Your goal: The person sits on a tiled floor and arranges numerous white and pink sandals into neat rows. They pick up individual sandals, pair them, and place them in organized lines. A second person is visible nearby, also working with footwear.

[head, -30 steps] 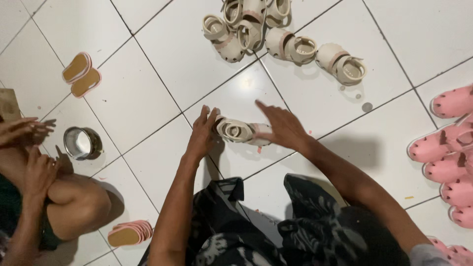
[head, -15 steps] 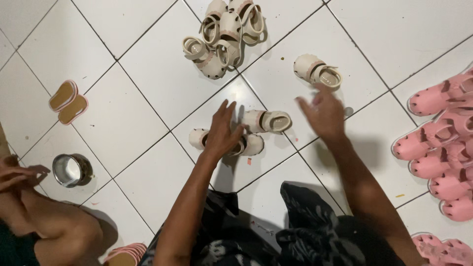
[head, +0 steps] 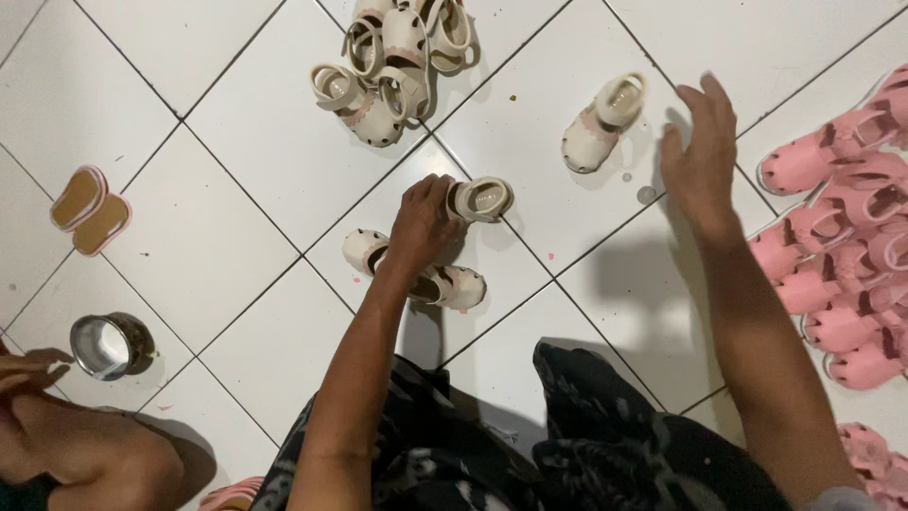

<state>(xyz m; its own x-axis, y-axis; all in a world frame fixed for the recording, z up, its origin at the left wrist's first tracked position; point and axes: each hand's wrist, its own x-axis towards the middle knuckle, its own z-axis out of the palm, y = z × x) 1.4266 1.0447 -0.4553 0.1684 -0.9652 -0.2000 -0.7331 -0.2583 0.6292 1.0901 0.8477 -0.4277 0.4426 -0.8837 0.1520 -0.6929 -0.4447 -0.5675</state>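
Cream baby sandals lie on the white tile floor (head: 236, 123). The left hand (head: 421, 222) rests on two of them that sit side by side: one upright sandal (head: 480, 199) touches its fingertips and one flat sandal (head: 445, 284) lies partly under the wrist. Its fingers curl down over the shoes, pressing more than gripping. The right hand (head: 700, 156) is spread and holds nothing; it hovers near a single cream sandal (head: 598, 121). A heap of cream sandals (head: 397, 57) waits at the top, so it looks like one pair is matched and many are left. Pink sandals (head: 842, 237) lie in a row at the right. A small metal tin (head: 106, 345) stands at the left, beside another person's hand (head: 28, 367).
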